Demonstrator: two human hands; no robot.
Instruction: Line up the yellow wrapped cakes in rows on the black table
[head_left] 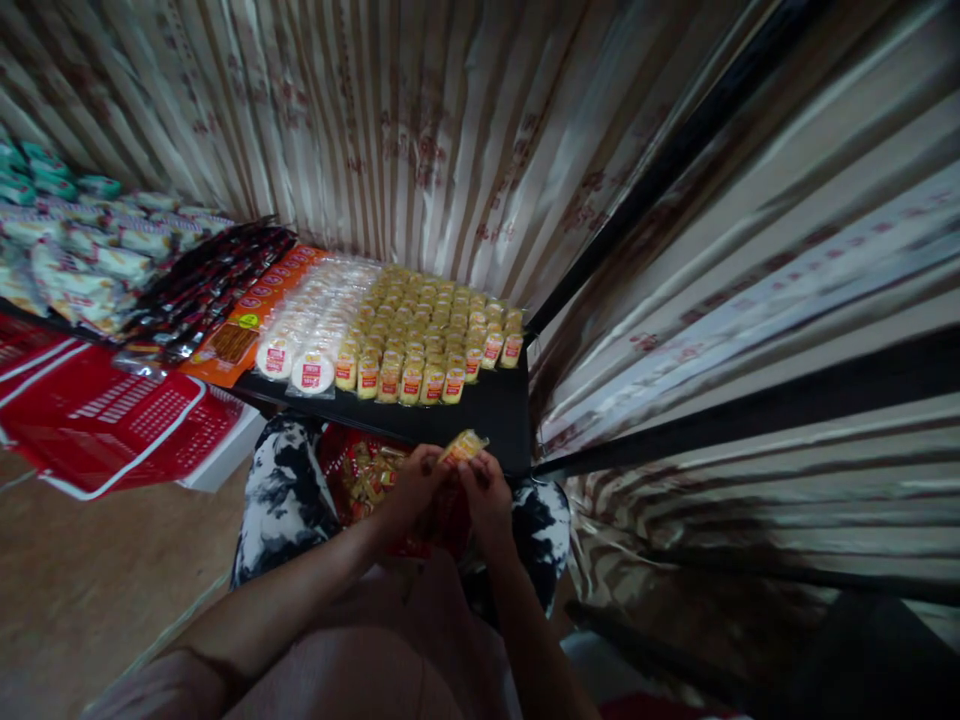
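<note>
Between my two hands is a small yellow snack packet (463,447) in clear wrap with a red and orange label. My left hand (415,482) pinches its left end, and my right hand (487,488) grips its lower right side. Below them, a red basket (330,455) in my lap contains many loose packets (367,480) of the same kind. Just beyond my hands, similar yellow packets (412,375) stand in rows on a black shelf (487,410).
Left of the yellow rows lie round white wrapped snacks (311,372), orange packs (232,340), dark packs (210,280) and white bags (90,270). A red shopping basket (112,420) with white handles stands at left. Striped curtain (420,130) and black frame bars (750,400) enclose the back and right.
</note>
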